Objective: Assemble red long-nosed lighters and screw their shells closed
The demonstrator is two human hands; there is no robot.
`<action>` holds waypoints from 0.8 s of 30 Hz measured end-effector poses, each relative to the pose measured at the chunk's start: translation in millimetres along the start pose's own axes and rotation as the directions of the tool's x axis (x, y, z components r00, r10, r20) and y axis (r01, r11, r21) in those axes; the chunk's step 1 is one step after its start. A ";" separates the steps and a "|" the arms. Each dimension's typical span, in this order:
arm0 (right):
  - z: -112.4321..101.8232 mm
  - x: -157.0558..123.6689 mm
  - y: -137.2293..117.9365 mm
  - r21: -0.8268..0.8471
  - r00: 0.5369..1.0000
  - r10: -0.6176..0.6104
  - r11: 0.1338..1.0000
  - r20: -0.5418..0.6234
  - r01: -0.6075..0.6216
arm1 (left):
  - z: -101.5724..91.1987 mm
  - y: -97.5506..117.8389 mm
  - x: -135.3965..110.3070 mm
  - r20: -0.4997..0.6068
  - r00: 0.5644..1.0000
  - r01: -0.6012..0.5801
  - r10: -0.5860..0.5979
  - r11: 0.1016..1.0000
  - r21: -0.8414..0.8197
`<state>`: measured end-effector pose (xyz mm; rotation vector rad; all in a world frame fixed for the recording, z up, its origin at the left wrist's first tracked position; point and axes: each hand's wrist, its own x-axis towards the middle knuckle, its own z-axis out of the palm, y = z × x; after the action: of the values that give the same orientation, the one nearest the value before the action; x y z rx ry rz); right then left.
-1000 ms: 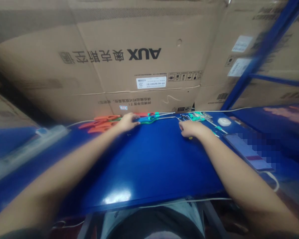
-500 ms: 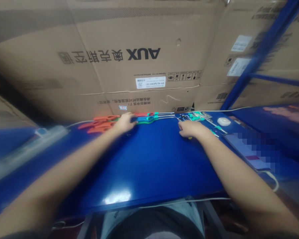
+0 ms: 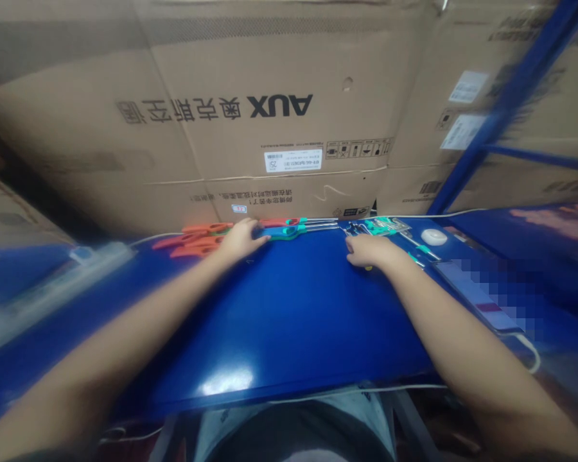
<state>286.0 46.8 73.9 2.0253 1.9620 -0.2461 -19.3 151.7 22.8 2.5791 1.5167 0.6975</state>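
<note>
My left hand (image 3: 243,238) lies at the far edge of the blue table (image 3: 279,321), fingers stretched flat onto the handles of a row of long tools with blue, green and red grips (image 3: 289,228). Several orange-handled tools (image 3: 192,239) lie just left of it. My right hand (image 3: 368,251) rests knuckles-up on the table with fingers curled under, next to a cluster of small metal and green-handled tools (image 3: 385,225). Something yellow shows under its fingers, too small to name.
Large cardboard boxes (image 3: 250,109) stand right behind the table. A small round white object (image 3: 434,237) and a flat phone-like device (image 3: 476,289) lie at the right, with a white cable (image 3: 530,350). A blue shelf post (image 3: 501,109) rises at the back right. A clear plastic thing (image 3: 96,260) lies at the left.
Both hands stay in nearly the same places; the left hand's fingers have shifted slightly on the tool handles. The view has barely moved.
</note>
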 end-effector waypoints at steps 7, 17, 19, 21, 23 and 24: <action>1.5 0.9 -0.2 -0.004 1.000 0.009 1.000 -0.009 -0.009 | 1.3 0.8 -2.6 -0.037 0.999 0.029 -0.030 0.999 -0.014; 2.6 -9.7 -10.2 -0.035 0.984 -0.044 0.999 -0.174 0.038 | -11.0 29.9 -27.5 -0.085 0.995 -0.060 0.057 0.997 -0.041; 2.5 -15.4 -16.6 -0.052 0.972 -0.115 0.993 -0.207 0.107 | -16.0 30.5 -40.9 -0.069 0.994 -0.083 0.081 0.996 -0.030; 4.1 -20.9 -24.1 -0.068 0.962 -0.188 0.982 -0.200 0.177 | -22.6 23.6 -52.5 -0.029 0.994 -0.099 0.101 0.993 0.062; 7.1 -25.5 -31.5 -0.082 0.957 -0.245 0.969 -0.156 0.235 | -31.2 9.4 -60.3 -0.010 0.999 -0.049 0.050 0.991 0.126; 8.8 -27.2 -34.7 -0.086 0.955 -0.267 0.962 -0.129 0.258 | -36.1 0.2 -62.6 -0.020 1.000 -0.016 0.019 0.990 0.142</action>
<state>251.0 18.8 71.2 1.7791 2.2944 -0.0954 -59.8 92.8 33.5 2.6982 1.6080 0.6432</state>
